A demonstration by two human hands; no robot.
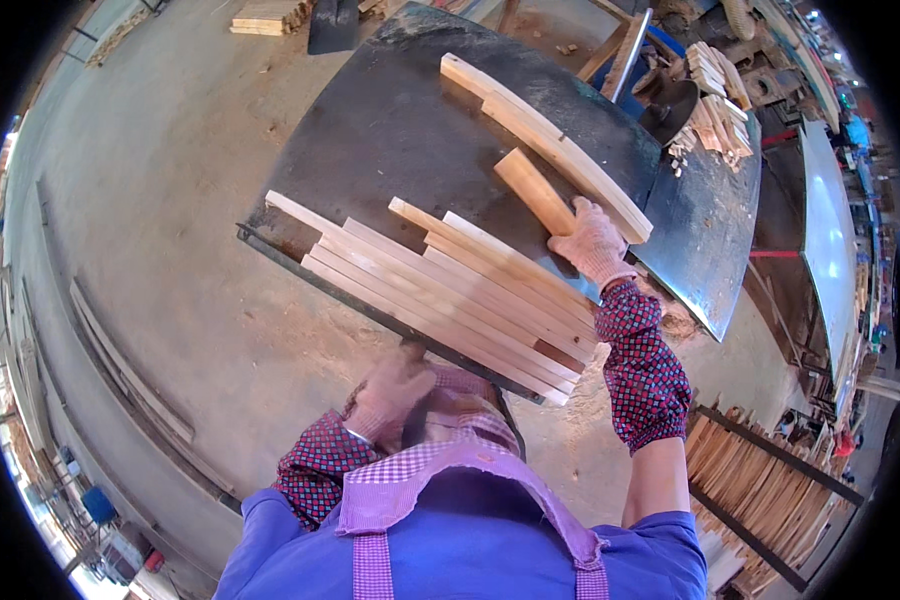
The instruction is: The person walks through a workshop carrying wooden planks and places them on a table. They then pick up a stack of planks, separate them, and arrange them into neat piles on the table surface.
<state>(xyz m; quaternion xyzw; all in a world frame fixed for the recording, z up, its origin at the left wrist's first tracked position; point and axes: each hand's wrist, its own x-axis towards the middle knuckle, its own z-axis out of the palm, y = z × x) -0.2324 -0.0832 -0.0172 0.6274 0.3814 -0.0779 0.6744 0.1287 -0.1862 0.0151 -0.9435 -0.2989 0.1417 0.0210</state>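
Note:
My right hand point(592, 243), in a pale knitted glove, is closed round the near end of a short, thick wooden block point(533, 190) above the dark tabletop point(370, 130). Just beyond it lie a few long wooden strips point(550, 140) side by side. Nearer to me, a row of pale wooden strips point(450, 285) of uneven lengths lies along the table's front edge. My left hand point(395, 390), gloved too, is low by that edge, close to my apron. It is smeared by motion, so its fingers and anything in them cannot be made out.
A round dark saw blade point(669, 108) stands at the table's far right, beside a heap of short wood pieces point(715, 100). At the lower right is a rack of stacked wood strips point(760, 490). Long boards point(130, 370) lie along the floor at left.

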